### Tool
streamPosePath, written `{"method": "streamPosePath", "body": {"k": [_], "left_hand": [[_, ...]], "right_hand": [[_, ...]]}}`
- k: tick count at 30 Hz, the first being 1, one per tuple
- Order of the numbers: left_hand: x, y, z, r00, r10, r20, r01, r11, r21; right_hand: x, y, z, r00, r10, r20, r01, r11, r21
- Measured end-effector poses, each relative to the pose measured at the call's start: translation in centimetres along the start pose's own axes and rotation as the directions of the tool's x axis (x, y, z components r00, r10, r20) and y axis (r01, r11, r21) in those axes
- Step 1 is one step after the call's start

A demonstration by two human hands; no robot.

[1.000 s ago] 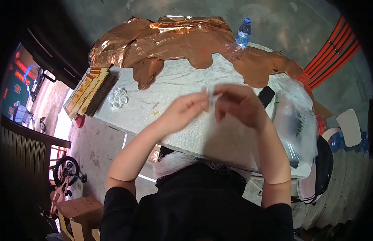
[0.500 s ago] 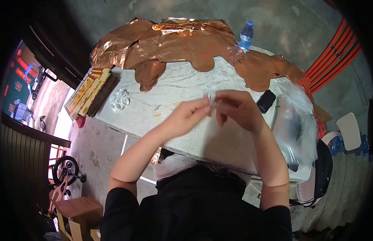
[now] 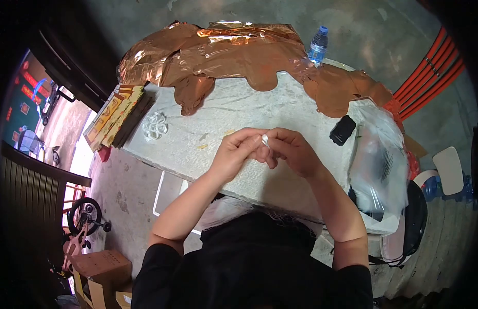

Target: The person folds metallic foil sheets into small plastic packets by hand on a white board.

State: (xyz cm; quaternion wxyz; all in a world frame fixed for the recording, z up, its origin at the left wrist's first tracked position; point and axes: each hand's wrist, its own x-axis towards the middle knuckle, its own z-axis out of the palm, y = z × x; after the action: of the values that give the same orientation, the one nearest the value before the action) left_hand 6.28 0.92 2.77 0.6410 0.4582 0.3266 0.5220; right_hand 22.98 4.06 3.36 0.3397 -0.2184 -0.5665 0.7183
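My left hand (image 3: 233, 154) and my right hand (image 3: 295, 153) meet over the near middle of the table (image 3: 218, 110). Thumbs and forefingers are pinched together around a small white piece (image 3: 265, 139). Only a bit of it shows between the fingertips, so I cannot tell whether it is a strip or a ring. On the left part of the table lies a cluster of white rings (image 3: 155, 126), like small rolls of ribbon or tape. Copper-coloured foil balloons (image 3: 233, 59) lie flat along the far edge.
A water bottle (image 3: 318, 46) stands at the far side. A black case-like object (image 3: 343, 131) and a clear plastic bag (image 3: 380, 154) lie on the right. At the left end is a yellow and brown stack (image 3: 115, 116). A cardboard box (image 3: 102, 270) sits on the floor.
My hands have drawn closer together and a little lower. My right fingers have moved from above the white piece down into a pinch at it.
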Motion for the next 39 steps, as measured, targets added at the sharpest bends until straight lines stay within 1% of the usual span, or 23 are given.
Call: {"method": "streamPosePath", "body": {"k": [4, 6, 8, 9, 10, 11, 16, 17, 20, 21, 22, 23, 24, 25, 26, 28, 29, 31, 32, 33, 34, 36, 39], "left_hand": [[-0.2, -2.4, -1.6, 0.998, 0.051, 0.036, -0.045, 0.987, -0.154], [-0.2, -2.6, -1.9, 0.997, 0.057, -0.050, -0.054, 0.997, 0.060], [-0.9, -2.1, -1.4, 0.978, 0.099, -0.186, -0.069, 0.984, 0.162], [-1.1, -1.6, -1.9, 0.918, 0.378, -0.122, -0.253, 0.794, 0.553], [-1.3, -1.0, -2.6, 0.809, 0.586, 0.050, -0.359, 0.424, 0.831], [-1.4, -0.3, -4.3, 0.749, 0.657, 0.086, -0.357, 0.291, 0.888], [-2.1, 6.2, -15.7, 0.654, 0.734, -0.184, 0.066, 0.187, 0.980], [-2.2, 6.6, -21.2, 0.630, 0.763, -0.144, 0.214, 0.008, 0.977], [-2.2, 3.9, -25.5, 0.754, 0.576, -0.317, 0.399, -0.018, 0.917], [-2.3, 3.9, -25.1, 0.776, 0.626, -0.072, 0.372, -0.363, 0.855], [-2.3, 4.4, -25.0, 0.775, 0.628, -0.070, 0.370, -0.361, 0.856], [-2.5, 4.9, -25.0, 0.769, 0.510, -0.385, 0.417, 0.057, 0.907], [-2.7, 5.5, -24.3, 0.746, 0.263, -0.612, 0.465, 0.453, 0.761], [-2.9, 4.9, -25.6, 0.796, 0.336, -0.504, 0.232, 0.600, 0.766], [-3.2, 5.2, -26.0, 0.797, 0.340, -0.499, 0.223, 0.602, 0.766], [-3.8, 6.0, -25.8, 0.824, 0.341, -0.453, 0.111, 0.687, 0.718], [-4.0, 6.4, -25.3, 0.825, 0.329, -0.460, 0.092, 0.724, 0.684], [-4.6, 6.7, -24.9, 0.809, 0.372, -0.456, 0.067, 0.712, 0.699], [-4.8, 6.7, -24.9, 0.793, 0.407, -0.453, 0.051, 0.697, 0.715], [-4.7, 5.7, -25.6, 0.710, 0.582, -0.397, 0.005, 0.560, 0.829], [-4.5, 6.2, -24.1, 0.711, 0.585, -0.390, -0.008, 0.561, 0.828], [-3.9, 7.5, -21.4, 0.687, 0.672, -0.276, 0.013, 0.369, 0.929], [-0.6, 8.7, -19.1, 0.856, 0.516, -0.034, -0.033, 0.120, 0.992]], "right_hand": [[-0.1, 1.2, 0.3, 0.986, 0.136, -0.092, -0.132, 0.990, 0.053], [-0.2, 1.4, 0.6, 0.931, 0.320, -0.176, -0.286, 0.939, 0.193], [0.2, 1.8, 0.0, 0.908, 0.353, -0.226, -0.264, 0.900, 0.346], [0.4, 1.8, -0.3, 0.874, 0.393, -0.285, -0.222, 0.846, 0.485], [0.4, 1.5, -0.6, 0.879, 0.391, -0.274, -0.226, 0.846, 0.483], [0.1, 1.1, -0.7, 0.874, 0.337, -0.349, -0.158, 0.879, 0.450], [0.0, 1.8, -1.3, 0.891, 0.268, -0.366, -0.164, 0.943, 0.291], [0.6, 2.2, -1.0, 0.898, 0.262, -0.353, -0.162, 0.943, 0.290], [1.0, 3.1, -0.2, 0.916, 0.212, -0.340, -0.186, 0.977, 0.106], [1.2, 3.3, 0.2, 0.932, 0.207, -0.299, -0.214, 0.977, 0.008], [1.4, 3.4, 0.4, 0.944, 0.204, -0.259, -0.234, 0.968, -0.091], [1.7, 3.4, 0.7, 0.943, 0.206, -0.261, -0.237, 0.967, -0.093], [2.0, 3.3, 1.0, 0.958, 0.160, -0.238, -0.208, 0.959, -0.193], [2.5, 3.1, 1.1, 0.971, 0.113, -0.210, -0.172, 0.941, -0.292], [3.3, 2.9, 1.0, 0.971, 0.107, -0.213, -0.169, 0.939, -0.299], [5.8, 2.9, 0.3, 0.963, -0.245, -0.112, 0.091, 0.687, -0.721], [7.3, 2.8, -0.3, 0.962, -0.250, -0.113, 0.092, 0.681, -0.727], [10.7, 2.7, -1.9, 0.905, -0.424, 0.029, 0.217, 0.402, -0.889], [12.2, 3.0, -2.8, 0.902, -0.431, 0.029, 0.216, 0.392, -0.894], [13.7, 3.3, -3.8, 0.890, -0.455, 0.039, 0.175, 0.262, -0.949], [14.8, 3.2, -4.4, 0.879, -0.474, 0.050, 0.126, 0.130, -0.984], [17.1, 3.0, -5.1, 0.918, -0.395, -0.041, -0.004, 0.094, -0.996], [20.1, 4.0, -6.5, 0.930, -0.339, -0.138, -0.141, 0.018, -0.990]]}}
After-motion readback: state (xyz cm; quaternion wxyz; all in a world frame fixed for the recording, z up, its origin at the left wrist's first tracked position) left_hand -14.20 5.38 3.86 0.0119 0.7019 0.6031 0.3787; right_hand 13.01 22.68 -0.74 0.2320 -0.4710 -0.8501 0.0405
